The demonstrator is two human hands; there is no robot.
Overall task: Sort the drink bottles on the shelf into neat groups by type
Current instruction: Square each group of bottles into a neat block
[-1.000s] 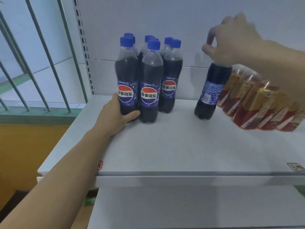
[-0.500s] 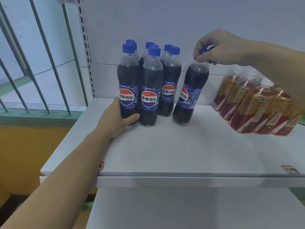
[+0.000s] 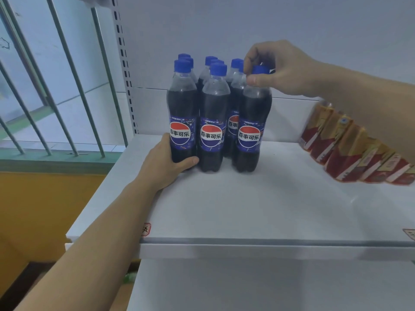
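- Cola bottles: dark drink, blue caps, red-white-blue labels; standing upright as a tight block at rear-left of the white shelf; approx. three rows deep, rear ones mostly hidden.
- Left hand: lying on the shelf surface at the block's front-left corner; thumb and fingers wrapping the base of the front-left bottle, gripping it.
- Right hand: reaching in from the right; fingers and thumb pinching the blue cap of the front-right bottle; that bottle is standing on the shelf, touching the block's right side, label facing fwd.
- Tea bottles: red-and-gold labels; sitting in a row at the shelf's right, well apart from the cola; partly hidden behind the right forearm; they are appearing tilted, poss. lens distortion.
- Bkgd: grey bars at left; a lower shelf below.
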